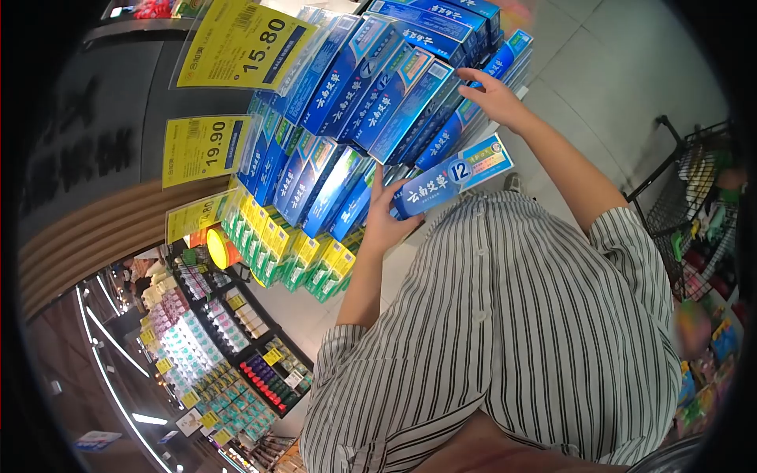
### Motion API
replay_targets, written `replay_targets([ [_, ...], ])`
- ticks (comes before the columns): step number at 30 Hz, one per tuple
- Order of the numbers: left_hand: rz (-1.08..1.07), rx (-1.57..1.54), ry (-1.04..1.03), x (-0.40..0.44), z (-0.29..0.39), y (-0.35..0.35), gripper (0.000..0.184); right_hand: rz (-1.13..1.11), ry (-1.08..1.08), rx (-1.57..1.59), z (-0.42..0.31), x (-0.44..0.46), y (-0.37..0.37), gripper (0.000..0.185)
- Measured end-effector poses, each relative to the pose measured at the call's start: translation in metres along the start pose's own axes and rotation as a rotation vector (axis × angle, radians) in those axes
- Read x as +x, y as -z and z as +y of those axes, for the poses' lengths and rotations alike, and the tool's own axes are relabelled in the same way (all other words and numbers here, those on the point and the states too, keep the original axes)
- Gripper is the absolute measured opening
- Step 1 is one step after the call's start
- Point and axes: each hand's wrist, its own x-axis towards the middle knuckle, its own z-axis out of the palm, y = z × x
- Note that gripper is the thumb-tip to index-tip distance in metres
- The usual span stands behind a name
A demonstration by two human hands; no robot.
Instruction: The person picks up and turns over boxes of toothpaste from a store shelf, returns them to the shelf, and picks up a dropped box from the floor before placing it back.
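Head view: slim blue box (441,185) slanted near mid-frame, white lettering, circled "12", pale right end.
Left hand (386,219): gripped its left end.
Right hand (497,101): fingers loosely parted at stacked boxes (406,114), upper centre.

- Pale grey floor tiles (572,91), split by thin seams, spread beyond the right hand (493,98) in a store.
- A black wire-mesh cart (678,213), its load partly blurred, stands to the right of the right hand.
- A dark grey panel (130,71) with blurred black marks rises well to the left of the left hand (386,221).
- A brown ribbed panel (118,221) curves alongside it, also left of the left hand.
- Black shelving (251,349), packed with rows of goods (189,339) and yellow price labels (272,356), fills the background below and left of the left hand.
- White light strips (117,340) glow against a dark ceiling (87,394), farther left still.
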Motion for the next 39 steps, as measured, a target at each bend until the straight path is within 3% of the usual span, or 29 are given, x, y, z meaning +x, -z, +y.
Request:
replay_targets([
  [10,-0.01,-0.022,0.054,0.004,0.003,-0.008,0.069,0.049,-0.067,-0.124,-0.014,0.005,-0.008,0.064],
  [14,-0.006,-0.024,0.026,-0.002,0.006,-0.013,0.067,0.139,-0.05,-0.025,0.005,0.001,-0.011,0.054],
  [16,-0.011,0.118,-0.112,-0.002,0.017,-0.015,0.064,0.158,-0.057,0.031,0.009,-0.004,-0.01,0.05],
  [18,-0.037,0.041,-0.027,-0.009,0.028,-0.014,0.061,0.202,-0.13,0.195,0.013,-0.012,-0.006,0.045],
  [21,-0.128,0.106,-0.122,-0.009,0.034,-0.011,0.058,0.222,-0.126,0.353,0.017,-0.024,0.003,0.041],
  [25,-0.217,0.163,-0.102,-0.008,0.03,-0.008,0.06,0.288,-0.173,0.474,0.022,-0.042,0.007,0.037],
  [32,-0.213,0.137,-0.056,-0.007,0.015,-0.021,0.064,0.269,-0.228,0.474,0.045,-0.041,0.007,0.037],
  [39,-0.196,0.124,0.0,-0.001,-0.008,-0.032,0.065,0.215,-0.289,0.253,0.055,-0.017,-0.003,0.042],
])
